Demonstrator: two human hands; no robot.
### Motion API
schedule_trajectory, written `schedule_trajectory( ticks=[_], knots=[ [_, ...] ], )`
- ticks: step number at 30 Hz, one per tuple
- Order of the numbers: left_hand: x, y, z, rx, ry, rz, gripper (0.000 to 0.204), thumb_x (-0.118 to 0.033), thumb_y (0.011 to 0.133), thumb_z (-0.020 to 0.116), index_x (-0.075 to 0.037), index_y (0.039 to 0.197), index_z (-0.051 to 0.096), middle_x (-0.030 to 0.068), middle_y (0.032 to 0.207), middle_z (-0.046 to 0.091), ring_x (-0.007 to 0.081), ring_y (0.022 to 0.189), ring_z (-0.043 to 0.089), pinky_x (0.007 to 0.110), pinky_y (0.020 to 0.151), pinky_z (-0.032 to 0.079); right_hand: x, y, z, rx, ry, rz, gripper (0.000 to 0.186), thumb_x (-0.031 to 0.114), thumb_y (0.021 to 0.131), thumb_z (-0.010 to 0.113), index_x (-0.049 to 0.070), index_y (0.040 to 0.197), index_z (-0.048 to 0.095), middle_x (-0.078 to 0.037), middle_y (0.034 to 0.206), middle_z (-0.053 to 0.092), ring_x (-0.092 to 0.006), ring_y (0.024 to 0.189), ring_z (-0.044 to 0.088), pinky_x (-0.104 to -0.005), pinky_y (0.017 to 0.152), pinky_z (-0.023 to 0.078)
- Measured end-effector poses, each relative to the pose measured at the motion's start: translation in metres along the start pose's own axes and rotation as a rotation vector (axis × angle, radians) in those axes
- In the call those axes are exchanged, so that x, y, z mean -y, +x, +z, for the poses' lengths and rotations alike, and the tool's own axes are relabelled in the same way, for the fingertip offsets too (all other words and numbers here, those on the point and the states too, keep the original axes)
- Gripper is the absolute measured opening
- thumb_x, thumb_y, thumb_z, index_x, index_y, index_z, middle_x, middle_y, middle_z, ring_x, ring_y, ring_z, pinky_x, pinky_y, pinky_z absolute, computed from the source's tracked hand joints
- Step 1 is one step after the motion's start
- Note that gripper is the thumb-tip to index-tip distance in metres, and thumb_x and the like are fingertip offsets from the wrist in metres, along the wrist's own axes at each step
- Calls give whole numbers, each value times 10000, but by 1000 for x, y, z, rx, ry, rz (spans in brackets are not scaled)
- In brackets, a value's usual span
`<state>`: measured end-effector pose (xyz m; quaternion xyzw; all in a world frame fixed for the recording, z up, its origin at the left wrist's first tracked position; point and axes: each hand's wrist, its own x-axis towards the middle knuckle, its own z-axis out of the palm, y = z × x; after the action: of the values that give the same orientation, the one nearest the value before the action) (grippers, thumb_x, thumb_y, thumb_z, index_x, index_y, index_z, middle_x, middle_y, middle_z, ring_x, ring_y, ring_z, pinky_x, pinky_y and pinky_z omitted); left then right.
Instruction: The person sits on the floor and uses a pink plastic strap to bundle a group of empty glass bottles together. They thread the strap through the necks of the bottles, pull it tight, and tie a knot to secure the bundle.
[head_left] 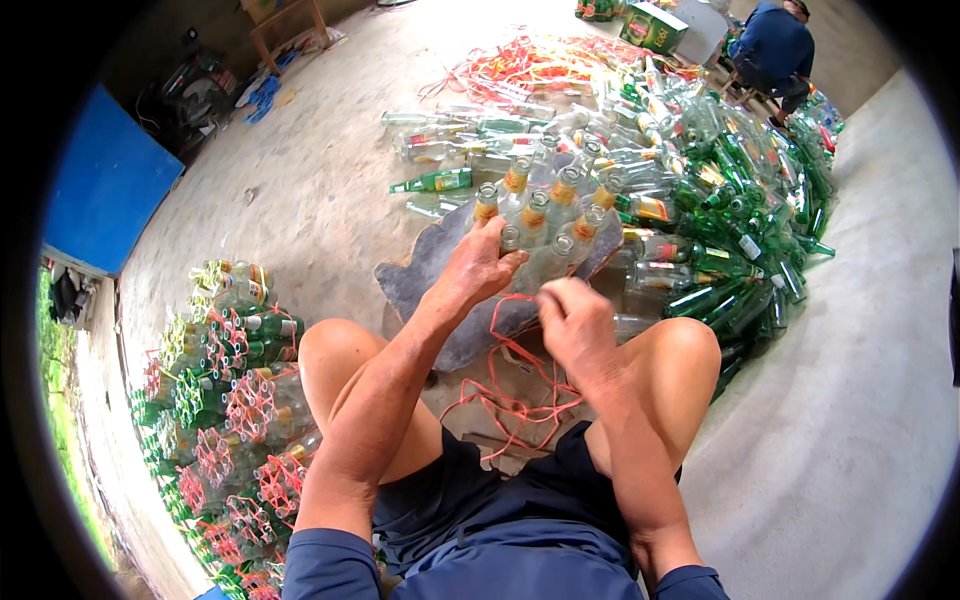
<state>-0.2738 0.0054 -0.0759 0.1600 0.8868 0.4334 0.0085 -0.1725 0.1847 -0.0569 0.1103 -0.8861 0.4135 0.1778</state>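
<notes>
Several clear glass bottles point(536, 215) with yellow-orange neck labels stand upright in a tight group on a grey, irregular slab point(440, 290) between my knees. My left hand point(480, 265) is closed at the near-left side of the group, its fingers curled against a bottle's neck and its thumb pointing right. Just right of it, my right hand point(578, 325) is closed in front of the group, slightly blurred, with a red plastic strap point(515, 298) running into it. More of that strap hangs in loose loops below the slab. The fingertips of both hands are partly hidden.
A big heap of loose green and clear bottles point(720, 190) lies at the right and far side. Red and yellow straps point(530, 68) are piled behind it. Strapped bottle bundles point(225, 400) stand at my left. Another person point(775, 50) sits at the far right near a green carton point(653, 28).
</notes>
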Motion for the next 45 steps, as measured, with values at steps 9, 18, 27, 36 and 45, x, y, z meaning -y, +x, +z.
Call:
schedule_trajectory(
  ticks=[9, 18, 27, 36, 45],
  knots=[
    [0, -8, 5, -117, 1, 49, 284, -195, 870, 776, -35, 1061, 640, 226, 1045, 671, 435, 989, 659, 478, 838, 527, -58, -66, 95, 359, -67, 167, 381, 174, 849, 730, 68, 1203, 636, -234, 1086, 640, -455, 992, 654, -513, 860, 552],
    [-5, -19, 2, -110, -43, 13, 331, -131, 870, 750, -26, 1164, 642, 213, 1081, 661, 404, 1011, 674, 450, 858, 532, -82, -88, 138, 446, -227, 116, 506, 220, 798, 762, 178, 1291, 655, -193, 1173, 612, -421, 1074, 617, -506, 875, 562],
    [-1, -21, 4, -116, -30, -1, 425, -141, 872, 743, -8, 1252, 606, 225, 1142, 656, 422, 1067, 662, 457, 910, 533, -80, -86, 143, 440, -231, 28, 471, 189, 801, 800, 145, 1250, 665, -149, 1190, 627, -402, 1120, 607, -503, 903, 554],
    [-5, -23, 2, -93, -8, -23, 497, -155, 878, 749, -15, 1320, 570, 248, 1229, 630, 452, 1150, 627, 479, 967, 517, -90, -87, 154, 342, 50, 162, 124, 137, 889, 662, 69, 991, 680, -201, 934, 651, -439, 881, 647, -527, 775, 524],
    [-7, -26, -3, -66, -24, -59, 538, -155, 868, 766, -16, 1343, 555, 254, 1255, 618, 457, 1188, 606, 485, 991, 506, -59, -73, 132, 305, -33, 256, 141, 163, 965, 550, 92, 1027, 655, -225, 943, 692, -471, 932, 663, -559, 800, 519]
  ],
)
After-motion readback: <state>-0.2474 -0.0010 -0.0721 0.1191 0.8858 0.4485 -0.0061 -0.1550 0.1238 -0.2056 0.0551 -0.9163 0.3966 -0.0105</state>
